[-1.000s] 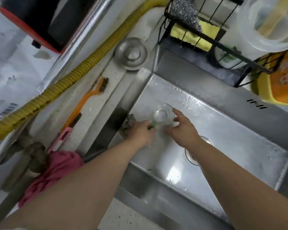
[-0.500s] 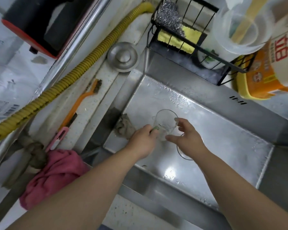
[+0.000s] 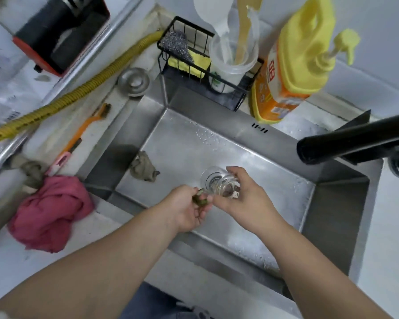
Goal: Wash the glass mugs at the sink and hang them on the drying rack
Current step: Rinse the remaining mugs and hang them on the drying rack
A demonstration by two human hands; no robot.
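Right hand (image 3: pixel 244 199) holds glass mug (image 3: pixel 219 184) tilted over sink (image 3: pixel 182 143). Left hand (image 3: pixel 187 210) pinches small greenish scrubber (image 3: pixel 199 199) beside rim. Advice: grip mug firmly, work scrubber inside, then rinse under faucet (image 3: pixel 355 141), far right.

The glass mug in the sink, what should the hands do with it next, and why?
Probably move the glass mug under the black faucet. The right hand holds it over the sink, the left hand pinches a small green scrubber beside it, and no water is running.
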